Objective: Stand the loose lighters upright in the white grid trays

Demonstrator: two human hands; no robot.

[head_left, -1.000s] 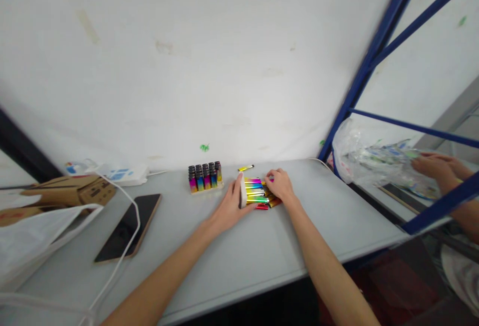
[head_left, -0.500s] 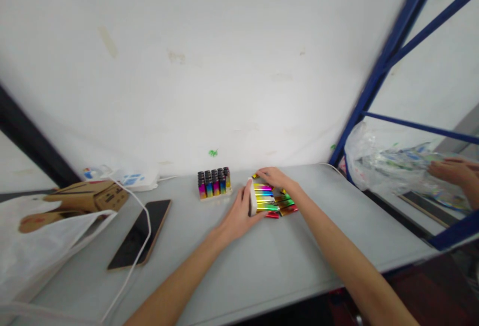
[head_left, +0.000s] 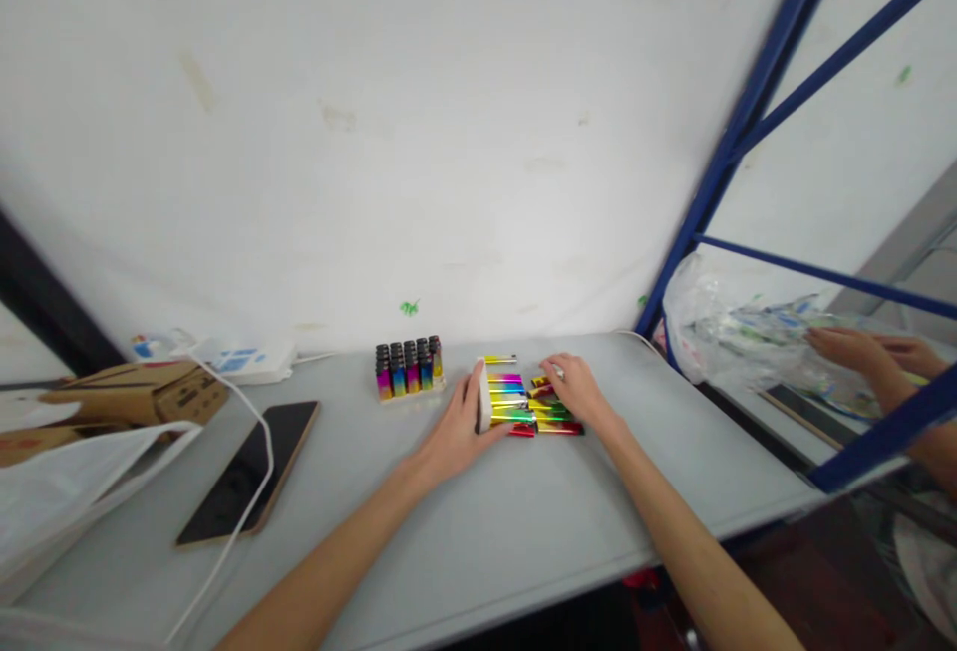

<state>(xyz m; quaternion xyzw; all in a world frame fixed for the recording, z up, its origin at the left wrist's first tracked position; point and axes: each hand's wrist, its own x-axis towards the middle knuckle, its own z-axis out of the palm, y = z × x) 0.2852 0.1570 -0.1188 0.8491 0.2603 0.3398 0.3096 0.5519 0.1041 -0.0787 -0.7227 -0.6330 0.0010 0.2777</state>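
Observation:
A white lighter tray (head_left: pixel 484 397) stands tipped on its side. My left hand (head_left: pixel 458 429) is closed around its back, thumb along the near edge. Shiny, many-coloured lighters (head_left: pixel 508 391) lie lengthwise against the tray, their ends pointing right. One gold lighter (head_left: pixel 499 360) is apart from them at the far end. My right hand (head_left: pixel 574 388) is over a loose group of red, gold and green lighters (head_left: pixel 554 419). Its fingers are curled on a lighter there, which the hand mostly hides.
A filled lighter tray (head_left: pixel 410 372) stands upright to the left. Farther left are a phone (head_left: pixel 250 472) crossed by a white cable (head_left: pixel 261 452), a cardboard box (head_left: pixel 150 392) and a white bag (head_left: pixel 67 491). Beyond the blue frame (head_left: pixel 718 172), another person's hands (head_left: pixel 859 347) handle clear plastic.
My right hand has left the tray's far end and moved right onto the loose lighters. The gold lighter now lies free of it. My left hand keeps hold of the tray.

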